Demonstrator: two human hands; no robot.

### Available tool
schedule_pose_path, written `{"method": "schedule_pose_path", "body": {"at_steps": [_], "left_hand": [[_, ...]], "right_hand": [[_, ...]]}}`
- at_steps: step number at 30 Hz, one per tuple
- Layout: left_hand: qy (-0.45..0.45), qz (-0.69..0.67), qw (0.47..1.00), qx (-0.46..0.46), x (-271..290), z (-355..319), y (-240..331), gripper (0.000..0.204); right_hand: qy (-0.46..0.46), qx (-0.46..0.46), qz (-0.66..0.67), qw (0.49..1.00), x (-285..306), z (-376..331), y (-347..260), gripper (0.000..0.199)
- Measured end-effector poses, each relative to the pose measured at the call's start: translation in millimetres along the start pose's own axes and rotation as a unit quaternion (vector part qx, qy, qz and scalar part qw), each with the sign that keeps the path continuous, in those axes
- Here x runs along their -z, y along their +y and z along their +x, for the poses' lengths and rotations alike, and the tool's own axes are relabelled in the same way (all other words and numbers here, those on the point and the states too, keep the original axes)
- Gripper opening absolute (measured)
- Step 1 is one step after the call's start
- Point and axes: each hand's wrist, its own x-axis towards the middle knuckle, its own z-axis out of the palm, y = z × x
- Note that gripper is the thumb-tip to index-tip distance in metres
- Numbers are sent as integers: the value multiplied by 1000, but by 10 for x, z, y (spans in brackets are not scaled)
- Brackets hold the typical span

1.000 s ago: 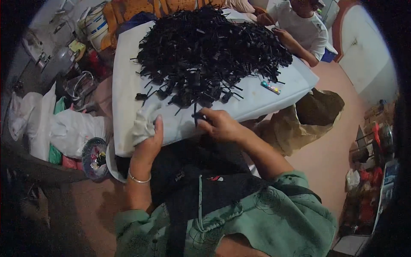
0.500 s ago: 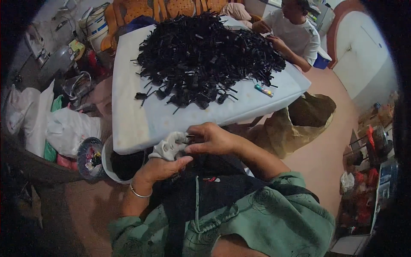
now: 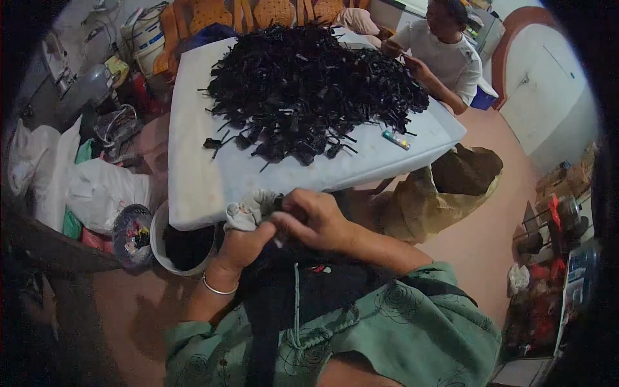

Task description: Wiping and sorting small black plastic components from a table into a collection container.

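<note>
My left hand (image 3: 240, 248), with a bangle at its wrist, is at the table's near edge. A pale grey cloth like a glove (image 3: 245, 211) covers its curled fingers, while the thumb is bare. My bare right hand (image 3: 320, 219) meets it from the right, fingers bent in a pinch around a small black piece (image 3: 279, 202), mostly hidden between the hands. Beyond them, a large heap of small black parts with short stems (image 3: 316, 90) covers much of the table (image 3: 200, 174), which has a pale cover.
A bucket with dark contents (image 3: 158, 248) and a basin of small colourful bits (image 3: 119, 235) stand left of my hands. An open brown sack (image 3: 419, 206) is right of the table. Across it, a person in white (image 3: 445, 51) handles something small. A colourful tube (image 3: 396, 140) lies near the heap.
My hands have drawn closer together. The left thumb now points up toward the right fingers, and the right hand has shifted slightly down and right.
</note>
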Motion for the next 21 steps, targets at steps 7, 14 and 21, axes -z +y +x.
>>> {"method": "schedule_pose_path", "body": {"at_steps": [7, 14, 21], "left_hand": [[41, 74, 991, 102, -85, -30, 55, 18], [130, 164, 976, 54, -26, 5, -77, 14], [126, 319, 937, -63, -59, -1, -91, 20]], "right_hand": [[-44, -141, 88, 985, 15, 77, 122, 24], [-148, -129, 109, 974, 64, 83, 153, 23], [-140, -201, 178, 953, -63, 52, 270, 25]]}}
